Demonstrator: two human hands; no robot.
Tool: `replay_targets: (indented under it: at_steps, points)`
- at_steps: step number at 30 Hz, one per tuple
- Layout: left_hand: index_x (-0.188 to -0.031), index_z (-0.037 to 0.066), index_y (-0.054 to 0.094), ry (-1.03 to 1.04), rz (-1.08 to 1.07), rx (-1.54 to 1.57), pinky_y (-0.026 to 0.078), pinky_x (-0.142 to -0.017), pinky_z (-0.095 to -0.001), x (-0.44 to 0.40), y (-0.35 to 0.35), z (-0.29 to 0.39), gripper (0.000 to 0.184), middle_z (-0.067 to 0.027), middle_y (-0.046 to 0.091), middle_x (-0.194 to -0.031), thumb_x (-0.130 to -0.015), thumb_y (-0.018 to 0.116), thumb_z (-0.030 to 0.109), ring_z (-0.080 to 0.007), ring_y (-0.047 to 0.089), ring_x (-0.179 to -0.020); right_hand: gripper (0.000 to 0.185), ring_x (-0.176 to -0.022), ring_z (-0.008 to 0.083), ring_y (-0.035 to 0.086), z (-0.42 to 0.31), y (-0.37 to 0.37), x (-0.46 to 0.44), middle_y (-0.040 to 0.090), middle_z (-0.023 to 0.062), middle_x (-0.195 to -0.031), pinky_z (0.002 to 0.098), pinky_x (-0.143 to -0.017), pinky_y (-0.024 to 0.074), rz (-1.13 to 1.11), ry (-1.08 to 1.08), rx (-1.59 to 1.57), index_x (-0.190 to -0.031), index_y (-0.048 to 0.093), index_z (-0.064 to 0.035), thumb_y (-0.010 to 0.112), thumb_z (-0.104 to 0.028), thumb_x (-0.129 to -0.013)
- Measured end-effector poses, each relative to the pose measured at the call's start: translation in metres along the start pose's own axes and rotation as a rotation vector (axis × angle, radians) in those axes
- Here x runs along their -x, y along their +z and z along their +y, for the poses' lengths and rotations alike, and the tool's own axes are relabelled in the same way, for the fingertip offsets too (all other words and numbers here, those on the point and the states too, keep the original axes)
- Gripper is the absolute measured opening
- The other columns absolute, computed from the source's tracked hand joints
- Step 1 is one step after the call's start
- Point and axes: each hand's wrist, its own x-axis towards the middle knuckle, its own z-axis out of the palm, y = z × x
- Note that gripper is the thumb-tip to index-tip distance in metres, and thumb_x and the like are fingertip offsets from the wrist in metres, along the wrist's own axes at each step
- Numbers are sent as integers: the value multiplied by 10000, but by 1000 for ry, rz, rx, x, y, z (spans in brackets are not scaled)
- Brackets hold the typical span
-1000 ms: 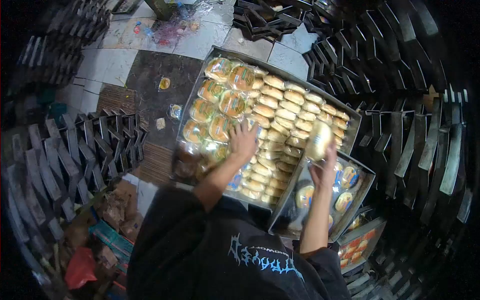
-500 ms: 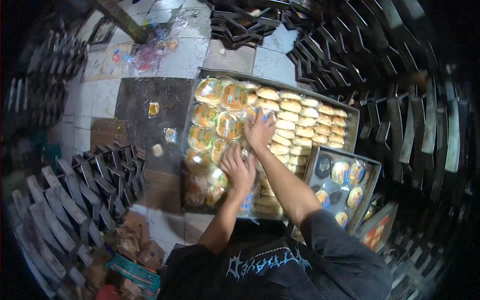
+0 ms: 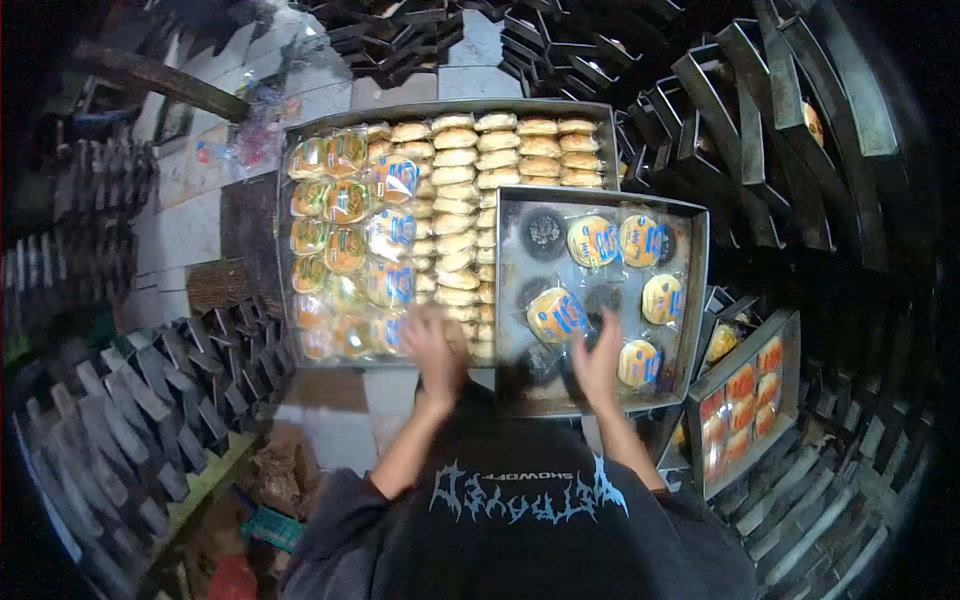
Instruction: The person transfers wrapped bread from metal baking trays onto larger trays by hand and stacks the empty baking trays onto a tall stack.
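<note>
A large metal tray (image 3: 300,135) holds wrapped round buns. Rows of buns with orange-brown tops (image 3: 346,200) are on its left, beside a column of blue-labelled buns (image 3: 390,232). Over the tray's front edge is my left hand (image 3: 435,345), smeared by motion, close to the lowest blue-labelled bun. A smaller metal tray (image 3: 515,400) overlaps the large tray's right side and carries several blue-labelled wrapped buns. My right hand (image 3: 598,365) is over this tray with thumb and fingers apart, near a wrapped bun (image 3: 556,316) at its middle left.
Pale buns (image 3: 456,205) stand on edge in tight rows in the large tray. Another tray (image 3: 745,400) with orange-topped items leans at the right. Stacked dark metal trays (image 3: 180,385) flank both sides. A wooden post (image 3: 165,78) rises at the upper left.
The view has shifted, and the trays appear further left. My right hand has gone from the large tray's buns to the smaller tray. My left hand has drawn back to the large tray's front edge.
</note>
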Motion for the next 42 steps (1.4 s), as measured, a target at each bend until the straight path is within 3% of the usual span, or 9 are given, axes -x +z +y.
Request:
replay_targets:
  at_steps: [1, 6, 15, 20, 25, 33, 35, 38, 42]
  points:
    - [-1203, 94, 514, -100, -242, 70, 259, -975, -545, 29, -1, 10, 371, -205, 432, -1263, -849, 541, 202, -400, 372, -1165, 610, -1147, 424, 419, -6, -3, 3, 416, 271, -1258, 497, -981, 337, -53, -154, 111, -1272, 403, -4, 670, -168, -750]
    - [-1130, 42, 532, 56, 38, 207, 304, -953, -468, 10, -36, 32, 317, -191, 478, -1175, -833, 559, 150, -375, 426, -1107, 879, -1096, 433, 433, -14, 26, -19, 329, 278, -1328, 526, -888, 381, -423, -129, 456, -1378, 358, -217, 806, -305, -626]
    - [-1178, 126, 548, 202, 168, -79, 327, -968, -501, -242, 4, -60, 379, -170, 418, -1297, -818, 607, 225, -367, 394, -1169, 608, -1146, 229, 453, -113, 40, -111, 474, 128, -1244, 334, -989, 355, -380, 169, -367, -1272, 432, -40, 693, -140, -732]
    - [-1189, 191, 540, 62, -197, -155, 364, -892, -463, -283, 26, -97, 482, -169, 366, -1343, -744, 689, 297, -368, 388, -1155, 659, -832, 174, 555, -242, 206, -255, 582, 145, -1026, 279, -695, 462, -458, 269, -396, -1277, 421, 14, 689, -275, -748]
    - [-1181, 124, 537, 7, -295, -196, 359, -868, -442, -282, 27, -115, 454, -167, 374, -1330, -768, 630, 286, -345, 407, -1109, 723, -1110, 467, 449, -265, 348, -287, 372, 324, -1267, 485, -919, 411, -302, 256, 171, -1302, 408, -144, 680, -423, -692]
    - [-1201, 33, 485, -81, 60, 73, 309, -941, -455, -272, -18, -121, 390, -166, 418, -1280, -831, 516, 151, -348, 378, -1163, 696, -1138, 475, 400, -261, 381, -269, 358, 318, -1261, 509, -937, 379, -190, 116, 293, -1338, 391, -161, 640, -439, -751]
    - [-1180, 31, 487, 38, 168, 137, 291, -972, -475, -304, -12, -124, 350, -178, 442, -1264, -849, 505, 145, -354, 370, -1202, 685, -1172, 478, 381, -224, 385, -274, 363, 338, -1281, 491, -978, 356, -339, -148, 91, -1382, 354, -179, 599, -431, -793]
    - [-1218, 43, 481, 238, 62, 146, 273, -1012, -512, -349, 5, -121, 369, -172, 463, -1277, -874, 486, 175, -333, 396, -1216, 545, -1233, 347, 401, -219, 344, -288, 393, 255, -1356, 350, -1033, 326, -660, 92, -414, -1410, 315, -100, 455, -241, -903]
    - [-1303, 81, 444, 466, -61, -204, 232, -1069, -521, -363, 42, -141, 434, -127, 438, -1352, -901, 472, 242, -288, 390, -1255, 455, -1151, 220, 514, -209, 233, -256, 523, 153, -1251, 316, -970, 395, -483, 341, -948, -1349, 370, 16, 449, -121, -923]
